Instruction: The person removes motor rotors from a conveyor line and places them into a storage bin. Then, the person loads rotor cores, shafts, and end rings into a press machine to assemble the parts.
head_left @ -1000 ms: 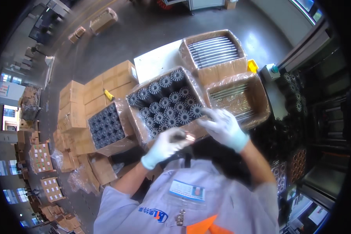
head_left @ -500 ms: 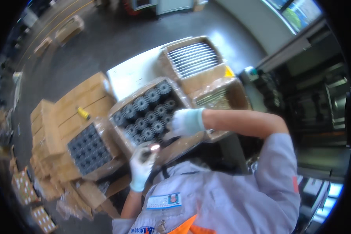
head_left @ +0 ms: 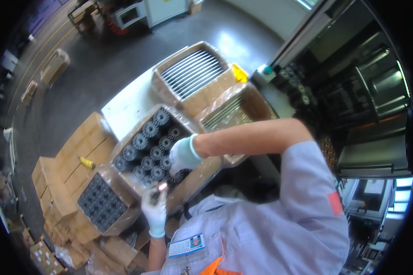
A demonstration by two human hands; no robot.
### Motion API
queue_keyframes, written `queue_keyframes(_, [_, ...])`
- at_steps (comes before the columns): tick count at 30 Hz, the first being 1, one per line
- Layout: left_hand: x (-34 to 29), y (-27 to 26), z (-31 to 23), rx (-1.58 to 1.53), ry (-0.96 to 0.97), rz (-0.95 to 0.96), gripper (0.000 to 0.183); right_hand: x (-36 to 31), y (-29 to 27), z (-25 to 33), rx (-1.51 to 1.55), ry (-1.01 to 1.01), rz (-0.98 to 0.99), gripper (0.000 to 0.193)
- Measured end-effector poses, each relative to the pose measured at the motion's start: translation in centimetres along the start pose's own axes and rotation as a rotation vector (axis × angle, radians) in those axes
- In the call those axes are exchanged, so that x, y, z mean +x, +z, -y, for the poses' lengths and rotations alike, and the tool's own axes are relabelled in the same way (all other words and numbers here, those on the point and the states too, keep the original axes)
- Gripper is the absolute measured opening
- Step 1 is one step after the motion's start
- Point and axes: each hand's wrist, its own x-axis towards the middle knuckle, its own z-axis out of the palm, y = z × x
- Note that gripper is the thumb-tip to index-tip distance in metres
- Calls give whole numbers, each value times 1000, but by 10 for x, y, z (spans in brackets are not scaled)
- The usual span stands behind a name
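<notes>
Left hand: the gloved left hand [head_left: 154,206] has its fingers curled and its thumb brought round, pinching a small shiny coppery piece [head_left: 162,186] at the tips.
Coppery piece: at the left hand's fingertips, just beside the near edge of the gear box and close to the right hand's fingers; its exact shape is too small to tell.
Right hand: the gloved right hand [head_left: 182,153] reaches down over the gears, back of the hand upward; its fingertips are hidden, so how far open it is, and whether it grips a gear, I cannot tell.
Gears: dark toothed gears [head_left: 140,141] stand in rows under the right hand and to its left.
Gear box: the plastic-lined carton [head_left: 193,182] lies under the right hand and ahead of the left.
Smaller box: left of the left hand, a carton [head_left: 120,187] holds a tight grid of dark parts [head_left: 102,201].
Rods: beyond the right hand, silvery rods [head_left: 191,73] lie side by side in another carton [head_left: 209,95].
Third box: ahead and right of the right hand, a lined carton [head_left: 258,104] holds a few rods along one side.
Yellow tool: left of both hands, on stacked cardboard boxes [head_left: 62,174], lies a yellow tool [head_left: 86,162].
</notes>
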Motion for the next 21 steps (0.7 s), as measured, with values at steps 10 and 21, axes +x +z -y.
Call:
queue_keyframes(10, [-2, -2, 0, 133, 53, -37, 14, 14, -22, 6, -149, 50, 74, 20])
queue_keyframes(21, [14, 3, 2, 39, 80, 39, 12, -173, -74, 43, 130, 709, -541, 59])
